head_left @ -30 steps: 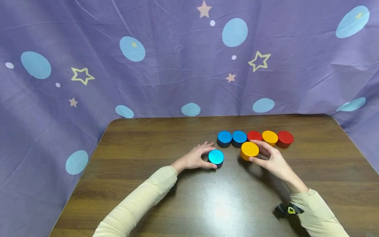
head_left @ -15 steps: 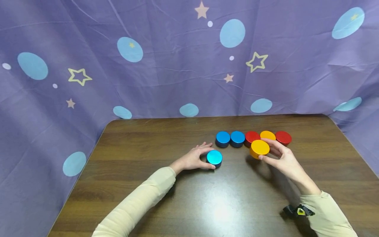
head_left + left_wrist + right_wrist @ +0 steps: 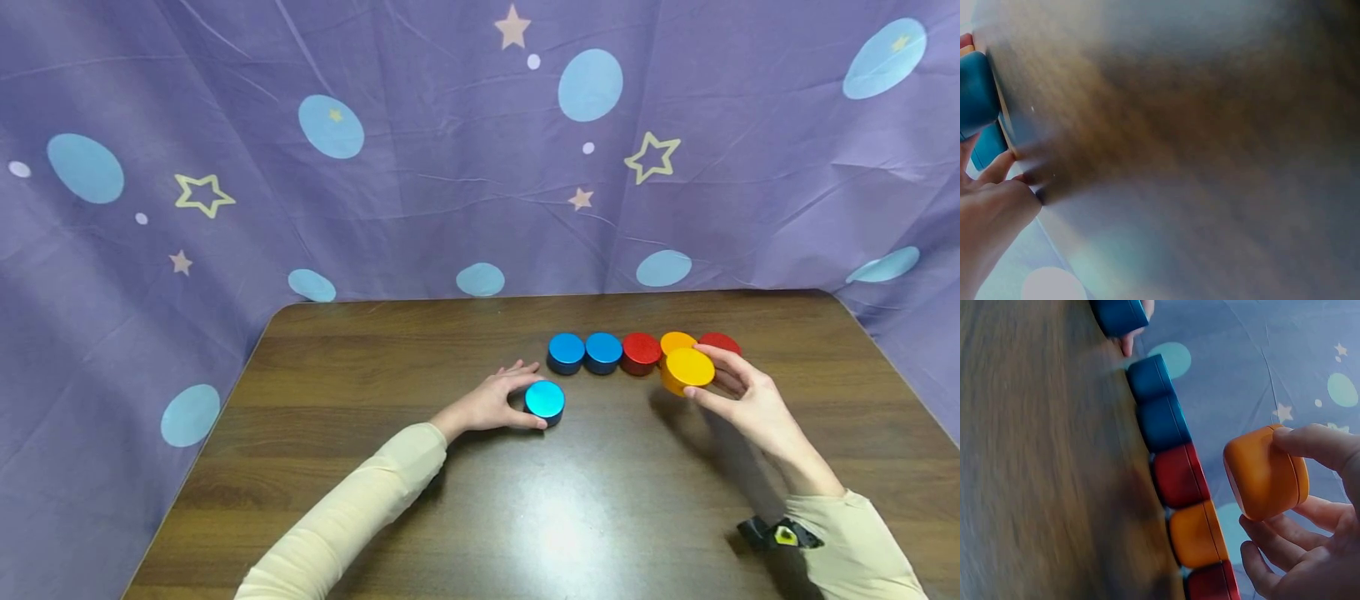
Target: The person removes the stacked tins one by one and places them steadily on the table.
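Note:
My right hand holds an orange round tin between thumb and fingers, lifted just above the dark wooden table; the same orange tin shows in the right wrist view. Behind it runs a row of tins: two blue, a red, an orange and a partly hidden red. My left hand curls around a light blue tin that stands on the table. The left wrist view is blurred, showing a blue tin by my fingers.
A purple cloth with blue dots and stars hangs behind and beside the table. A small black and yellow device sits at my right wrist. Bare wood lies in front of both hands.
My right hand has carried the orange tin to the right, from in front of the red tin to in front of the row's orange tin. The left hand stayed still.

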`<state>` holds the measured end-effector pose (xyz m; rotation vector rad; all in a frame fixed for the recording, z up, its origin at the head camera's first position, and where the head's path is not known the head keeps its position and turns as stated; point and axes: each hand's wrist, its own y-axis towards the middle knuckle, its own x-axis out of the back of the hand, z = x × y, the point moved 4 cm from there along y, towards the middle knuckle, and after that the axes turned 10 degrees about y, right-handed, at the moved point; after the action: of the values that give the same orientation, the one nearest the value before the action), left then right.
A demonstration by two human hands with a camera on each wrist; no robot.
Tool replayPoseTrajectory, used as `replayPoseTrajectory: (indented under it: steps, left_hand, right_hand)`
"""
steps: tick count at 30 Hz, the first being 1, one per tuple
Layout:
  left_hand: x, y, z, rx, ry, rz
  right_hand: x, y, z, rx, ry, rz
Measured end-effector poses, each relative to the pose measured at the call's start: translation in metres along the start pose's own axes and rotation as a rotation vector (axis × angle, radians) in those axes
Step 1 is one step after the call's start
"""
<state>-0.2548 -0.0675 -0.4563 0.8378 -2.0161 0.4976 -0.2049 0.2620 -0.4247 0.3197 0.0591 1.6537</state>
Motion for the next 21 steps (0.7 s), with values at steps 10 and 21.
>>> replayPoseTrajectory:
  steps: [10,21]
  left_hand:
    - [-0.001,0.001,0.002,0.011,0.004,0.013]
    - [-0.001,0.001,0.002,0.015,0.008,0.015]
  right_hand:
    - [0.029,-0.004,-0.008,-0.064,-0.064,-0.045]
    - [0.043,-0.005,-0.014,-0.056,-0.018,-0.07]
